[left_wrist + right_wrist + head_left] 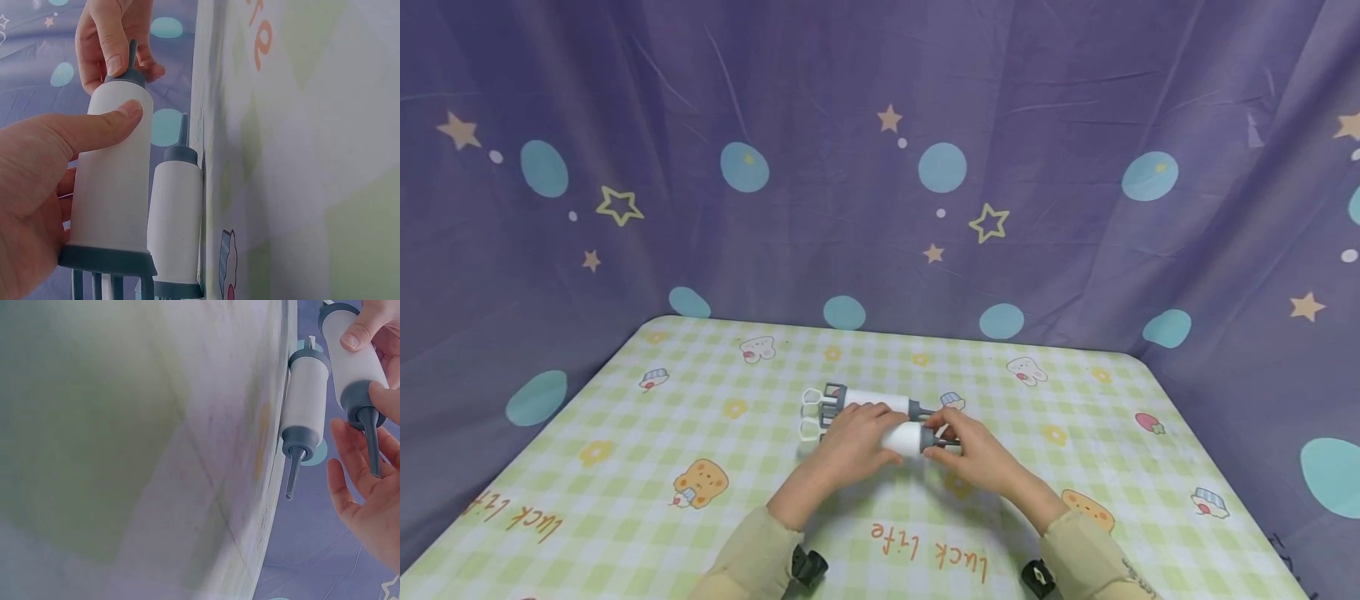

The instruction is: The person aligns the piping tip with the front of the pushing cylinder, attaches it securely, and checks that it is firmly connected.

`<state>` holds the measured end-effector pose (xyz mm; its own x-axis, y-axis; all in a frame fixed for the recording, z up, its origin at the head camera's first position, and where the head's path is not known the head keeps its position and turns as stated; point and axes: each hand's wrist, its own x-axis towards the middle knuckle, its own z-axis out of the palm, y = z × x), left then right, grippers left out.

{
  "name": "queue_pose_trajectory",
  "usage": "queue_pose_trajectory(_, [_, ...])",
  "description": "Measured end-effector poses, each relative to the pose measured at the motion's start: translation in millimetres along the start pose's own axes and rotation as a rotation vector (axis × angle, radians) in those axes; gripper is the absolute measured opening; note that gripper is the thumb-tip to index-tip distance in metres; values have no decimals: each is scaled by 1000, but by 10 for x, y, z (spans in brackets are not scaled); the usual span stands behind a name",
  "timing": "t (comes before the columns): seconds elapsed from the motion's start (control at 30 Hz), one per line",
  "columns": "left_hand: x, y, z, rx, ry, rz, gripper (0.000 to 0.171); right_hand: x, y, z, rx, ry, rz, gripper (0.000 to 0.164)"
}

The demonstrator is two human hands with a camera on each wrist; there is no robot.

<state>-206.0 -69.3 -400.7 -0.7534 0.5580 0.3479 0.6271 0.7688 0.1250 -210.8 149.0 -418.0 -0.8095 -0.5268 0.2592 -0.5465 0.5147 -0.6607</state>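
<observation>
My left hand (852, 443) grips the white barrel of an icing syringe (904, 439), its thumb lying along the near side in the left wrist view. At the syringe's right end, my right hand (983, 457) pinches the grey cap (357, 395) between thumb and fingers. A thin grey nozzle (371, 440) sticks out past that cap. Just behind lies a second, similar icing syringe (877, 402) on the table, with its own grey cap and nozzle pointing right. White loop handles (810, 428) show at the left ends of both.
A table with a green-and-white checked cloth (715, 433) printed with cartoon figures spreads around the hands. Behind it hangs a purple curtain (850, 217) with stars and blue dots. Dark bands (809, 567) sit at both wrists.
</observation>
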Motion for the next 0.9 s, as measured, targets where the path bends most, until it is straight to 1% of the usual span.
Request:
queue_pose_trajectory(0.2, [-1, -1, -4, 6, 10, 3, 51, 7, -16, -2, 2, 4, 12, 32])
queue_pose_trajectory(0.33, [-2, 1, -8, 1, 11, 3, 51, 18, -23, -3, 1, 15, 5, 34])
queue_pose_trajectory(0.47, [-8, 7, -14, -1, 5, 2, 51, 23, -24, 2, -69, 42, -32, 31])
queue_pose_trajectory(0.6, [-10, 8, -16, 20, 6, 6, 51, 26, -29, 8, -129, 55, -62, 28])
queue_pose_trajectory(0.9, [-12, -2, -10, 53, 21, 3, 52, 56, -50, 15, -75, 34, -1, 28])
